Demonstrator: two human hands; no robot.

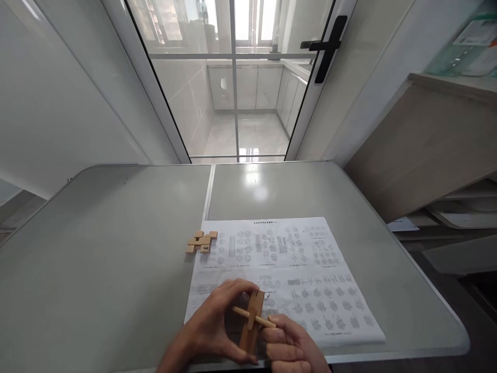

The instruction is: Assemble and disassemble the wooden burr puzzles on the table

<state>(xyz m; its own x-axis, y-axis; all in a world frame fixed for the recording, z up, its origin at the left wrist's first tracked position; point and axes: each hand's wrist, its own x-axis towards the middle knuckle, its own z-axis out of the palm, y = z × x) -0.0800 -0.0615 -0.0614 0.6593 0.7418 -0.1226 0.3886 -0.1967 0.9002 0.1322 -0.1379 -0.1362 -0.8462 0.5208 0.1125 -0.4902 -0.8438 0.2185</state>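
Note:
Near the front edge of the table, my left hand (217, 324) grips a wooden puzzle block (253, 321) by its two ends, thumb below and fingers above. A thin wooden stick (266, 322) crosses the block at its middle. The stick's right end is pinched between the thumb and fingers of my right hand (289, 342). Both hands are over the lower part of a printed instruction sheet (279, 269). At the sheet's left edge lie several interlocked wooden puzzle pieces (200, 241), one marked with a 3.
The pale table (116, 269) has a light seam (208, 191) running away from me. Beyond it stands a glass door (256, 93) with a black handle (326, 46). To the right is a wooden shelf unit (419, 140) with a clear plastic container (466, 49) on top.

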